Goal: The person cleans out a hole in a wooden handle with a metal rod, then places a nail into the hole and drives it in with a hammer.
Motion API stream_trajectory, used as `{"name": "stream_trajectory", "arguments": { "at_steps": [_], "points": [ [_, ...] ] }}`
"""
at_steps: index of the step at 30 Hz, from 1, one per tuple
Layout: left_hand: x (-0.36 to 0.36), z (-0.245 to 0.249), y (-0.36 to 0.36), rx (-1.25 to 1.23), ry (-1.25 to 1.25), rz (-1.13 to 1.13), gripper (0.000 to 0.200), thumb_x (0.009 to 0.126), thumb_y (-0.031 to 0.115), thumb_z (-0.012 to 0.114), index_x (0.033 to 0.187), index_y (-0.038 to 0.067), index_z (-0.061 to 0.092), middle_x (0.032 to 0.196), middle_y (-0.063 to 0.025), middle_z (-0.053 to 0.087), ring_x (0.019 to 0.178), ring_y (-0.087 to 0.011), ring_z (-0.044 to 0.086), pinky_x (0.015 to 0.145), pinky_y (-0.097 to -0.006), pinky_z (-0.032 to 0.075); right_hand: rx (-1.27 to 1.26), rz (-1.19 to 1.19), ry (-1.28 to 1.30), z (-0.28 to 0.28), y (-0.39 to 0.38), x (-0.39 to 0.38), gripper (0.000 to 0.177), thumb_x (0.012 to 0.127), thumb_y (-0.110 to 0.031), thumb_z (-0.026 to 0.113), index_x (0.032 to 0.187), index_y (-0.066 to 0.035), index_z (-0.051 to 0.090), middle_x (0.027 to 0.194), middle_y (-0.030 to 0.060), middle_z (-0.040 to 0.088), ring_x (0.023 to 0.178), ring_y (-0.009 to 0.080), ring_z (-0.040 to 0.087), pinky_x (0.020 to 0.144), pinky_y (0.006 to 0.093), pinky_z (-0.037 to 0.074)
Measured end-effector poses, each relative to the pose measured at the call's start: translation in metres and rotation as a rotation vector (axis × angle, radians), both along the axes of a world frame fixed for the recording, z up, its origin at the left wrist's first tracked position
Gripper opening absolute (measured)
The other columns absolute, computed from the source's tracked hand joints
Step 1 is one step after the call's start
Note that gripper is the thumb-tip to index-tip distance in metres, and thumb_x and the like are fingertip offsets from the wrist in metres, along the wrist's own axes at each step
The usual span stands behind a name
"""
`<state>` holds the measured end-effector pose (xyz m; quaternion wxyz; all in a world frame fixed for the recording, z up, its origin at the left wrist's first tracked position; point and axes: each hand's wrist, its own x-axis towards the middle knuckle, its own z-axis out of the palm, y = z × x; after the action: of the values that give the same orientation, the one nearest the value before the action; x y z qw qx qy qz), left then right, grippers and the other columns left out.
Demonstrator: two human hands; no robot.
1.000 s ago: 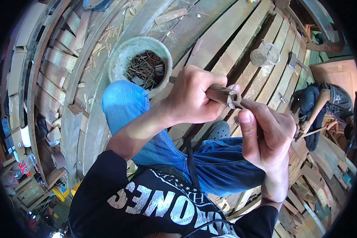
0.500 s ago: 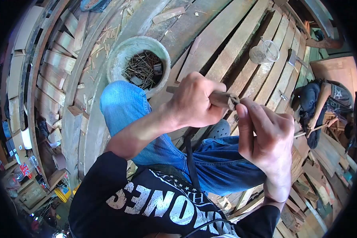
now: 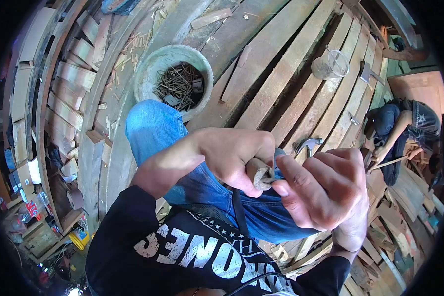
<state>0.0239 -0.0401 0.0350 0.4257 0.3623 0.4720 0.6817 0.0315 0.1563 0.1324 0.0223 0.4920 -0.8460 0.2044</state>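
Note:
My left hand (image 3: 237, 157) is closed round a short, rounded brown wooden piece (image 3: 258, 173); its split, hollowed end points toward my right hand. With thumb and forefinger pinched at that end, my right hand (image 3: 325, 190) grips something small and dark that I cannot make out. The two hands are close together above my lap. A claw hammer (image 3: 309, 144) lies on the boards just beyond my right hand. Past my left knee stands a pale, worn bucket (image 3: 208, 84) with many rusty nails (image 3: 180, 86) in it.
The slatted plank floor (image 3: 281, 64) has open gaps. A clear plastic container (image 3: 325, 66), a hatchet (image 3: 364, 72) and a small metal piece (image 3: 353, 119) lie farther off. A co-worker (image 3: 404, 121) bends over a stick at right. Stacked boards (image 3: 66, 93) line the left.
Both hands have come down toward my lap with the wooden piece, its end now tilted more toward me. The hammer behind them has come into sight.

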Motion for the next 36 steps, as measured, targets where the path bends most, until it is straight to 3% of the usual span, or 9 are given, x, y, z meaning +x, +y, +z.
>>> {"name": "stream_trajectory", "arguments": {
  "at_steps": [3, 4, 13, 15, 17, 18, 23, 26, 36],
  "points": [
    [-0.002, -0.003, 0.006, 0.143, 0.021, -0.196, 0.013, 0.072, 0.01, 0.071, 0.076, 0.002, 0.063, 0.06, -0.0018, 0.059, 0.053, -0.0107, 0.049, 0.051, -0.0307, 0.038, -0.068, 0.113, -0.086, -0.004, -0.002, 0.0, 0.029, 0.084, -0.029, 0.069, 0.097, -0.003, 0.071, 0.054, 0.0, 0.048, 0.048, 0.0155, 0.052, 0.058, 0.0319, 0.036],
    [-0.001, -0.006, 0.009, 0.251, 0.065, -0.178, 0.017, 0.073, 0.01, 0.072, 0.087, 0.002, 0.064, 0.065, -0.0026, 0.06, 0.056, -0.0112, 0.052, 0.053, -0.03, 0.04, -0.155, 0.209, -0.098, -0.004, -0.007, -0.009, 0.031, 0.082, -0.023, 0.074, 0.096, 0.003, 0.066, 0.055, -0.0015, 0.045, 0.045, 0.0122, 0.053, 0.039, 0.0273, 0.038],
    [-0.009, -0.014, 0.002, 0.114, 0.201, -0.11, 0.024, 0.075, 0.02, 0.076, 0.088, 0.001, 0.068, 0.066, 0.0018, 0.061, 0.059, -0.0054, 0.052, 0.052, -0.0288, 0.042, -0.226, 0.127, -0.172, -0.02, -0.007, -0.011, 0.038, 0.08, -0.023, 0.076, 0.105, 0.004, 0.066, 0.055, 0.0003, 0.051, 0.042, 0.0146, 0.054, 0.038, 0.0288, 0.038],
    [-0.002, -0.007, 0.011, 0.063, 0.325, 0.64, 0.024, 0.077, 0.023, 0.075, 0.079, 0.003, 0.063, 0.06, 0.0001, 0.058, 0.051, -0.0094, 0.053, 0.048, -0.0307, 0.041, -0.376, -0.041, -0.035, -0.034, -0.003, -0.013, 0.045, 0.077, -0.026, 0.082, 0.108, 0.004, 0.068, 0.048, -0.001, 0.047, 0.039, 0.0071, 0.047, 0.04, 0.0234, 0.035],
    [-0.001, -0.005, 0.016, -0.088, 0.679, 1.054, 0.017, 0.067, 0.011, 0.076, 0.07, 0.004, 0.061, 0.063, -0.0076, 0.058, 0.048, -0.0155, 0.053, 0.046, -0.0289, 0.037, -0.317, -0.164, -0.026, -0.025, -0.005, -0.015, 0.042, 0.082, -0.027, 0.078, 0.109, 0.004, 0.068, 0.046, -0.0009, 0.047, 0.038, 0.0067, 0.045, 0.04, 0.0223, 0.036],
    [-0.002, -0.004, 0.017, -0.079, 0.721, 1.126, 0.021, 0.072, 0.01, 0.074, 0.066, 0.004, 0.055, 0.058, -0.006, 0.053, 0.048, -0.0094, 0.051, 0.045, -0.0278, 0.034, -0.271, -0.184, -0.051, -0.019, -0.008, -0.013, 0.037, 0.084, -0.024, 0.076, 0.108, 0.003, 0.069, 0.047, 0.0001, 0.049, 0.039, 0.0079, 0.047, 0.041, 0.0225, 0.036],
    [-0.002, -0.008, 0.014, -0.178, 0.596, 1.156, 0.035, 0.079, 0.01, 0.073, 0.057, 0.004, 0.047, 0.046, -0.0035, 0.04, 0.043, -0.006, 0.039, 0.041, -0.0288, 0.028, -0.224, -0.261, -0.211, -0.011, -0.007, -0.01, 0.019, 0.088, -0.009, 0.068, 0.104, 0.001, 0.067, 0.062, 0.01, 0.061, 0.047, 0.0202, 0.061, 0.042, 0.0311, 0.045],
    [-0.001, -0.006, 0.016, -0.203, 0.601, 1.195, 0.046, 0.086, 0.011, 0.07, 0.05, 0.005, 0.04, 0.043, -0.0027, 0.033, 0.041, -0.0073, 0.03, 0.04, -0.0313, 0.022, -0.19, -0.271, -0.16, -0.011, -0.009, -0.009, 0.012, 0.087, -0.006, 0.067, 0.098, 0.0, 0.067, 0.06, 0.0089, 0.059, 0.045, 0.0218, 0.059, 0.042, 0.0323, 0.043],
    [-0.001, -0.013, 0.019, -0.355, 0.842, 1.34, 0.039, 0.084, 0.009, 0.068, 0.055, 0.004, 0.042, 0.046, -0.007, 0.032, 0.041, -0.0116, 0.03, 0.04, -0.0321, 0.025, -0.093, -0.408, -0.11, -0.009, -0.017, 0.003, 0.003, 0.086, -0.001, 0.066, 0.084, 0.0, 0.065, 0.057, 0.0104, 0.055, 0.043, 0.0248, 0.055, 0.041, 0.0331, 0.04]
  ]
}}
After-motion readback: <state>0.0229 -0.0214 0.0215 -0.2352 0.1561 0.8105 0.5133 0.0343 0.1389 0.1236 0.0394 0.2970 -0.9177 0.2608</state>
